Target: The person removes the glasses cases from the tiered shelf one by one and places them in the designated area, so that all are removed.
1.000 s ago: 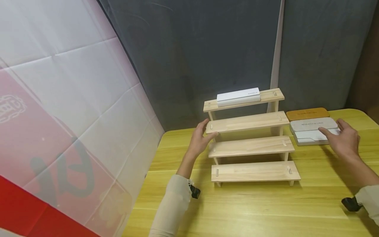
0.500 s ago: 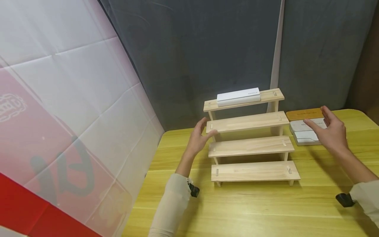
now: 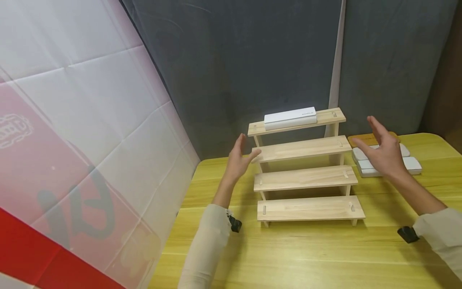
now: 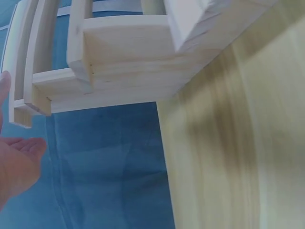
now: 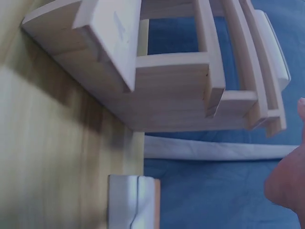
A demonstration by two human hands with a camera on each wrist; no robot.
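We find the head view evenly lit, with pale glare on the surface (image 3: pixel 306 257) and soft shadows beneath the shelf (image 3: pixel 305 178). Our wrist views look hazy, bluish and slightly blurred, bending straight edges.

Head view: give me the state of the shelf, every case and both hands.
Shelf: standing upright.
Top white case: closed, lying on the top tier.
Orange case: lying flat, partly hidden.
Grey case: appears closed, partly hidden.
Front white case: appears closed, partly hidden.
Left hand: open, holding nothing.
Right hand: open, holding nothing.
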